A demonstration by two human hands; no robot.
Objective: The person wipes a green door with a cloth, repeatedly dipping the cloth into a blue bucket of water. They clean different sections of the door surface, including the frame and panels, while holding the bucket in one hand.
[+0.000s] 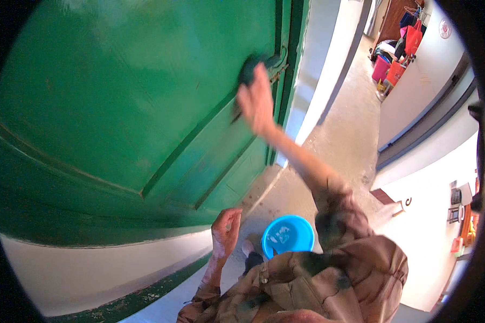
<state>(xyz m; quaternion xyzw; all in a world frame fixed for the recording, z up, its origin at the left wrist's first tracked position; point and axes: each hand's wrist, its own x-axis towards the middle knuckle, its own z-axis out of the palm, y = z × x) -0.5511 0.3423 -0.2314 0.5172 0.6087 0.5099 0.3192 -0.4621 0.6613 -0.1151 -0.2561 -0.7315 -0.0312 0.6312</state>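
A green panelled door (117, 93) fills the view in front of me and to the left. My right hand (258, 103), blurred by motion, presses a dark cloth (248, 72) to it beside the metal latch (281, 72). Fingers and blur hide part of the cloth. Lower down, my left hand (225, 234) hangs near the door's bottom edge, empty, with loosely bent fingers and a gap at the thumb. On the floor below my arms stands a blue plastic bucket (308, 234), with whitish patches showing inside. My sleeve and shirt front cover its near side.
A concrete floor (345, 109) runs away past the door frame (293, 80). Along the right is a white door (424, 76); red bags (413, 38) and a pink bin (381, 68) sit beyond it. My foot (248, 247) is beside the bucket.
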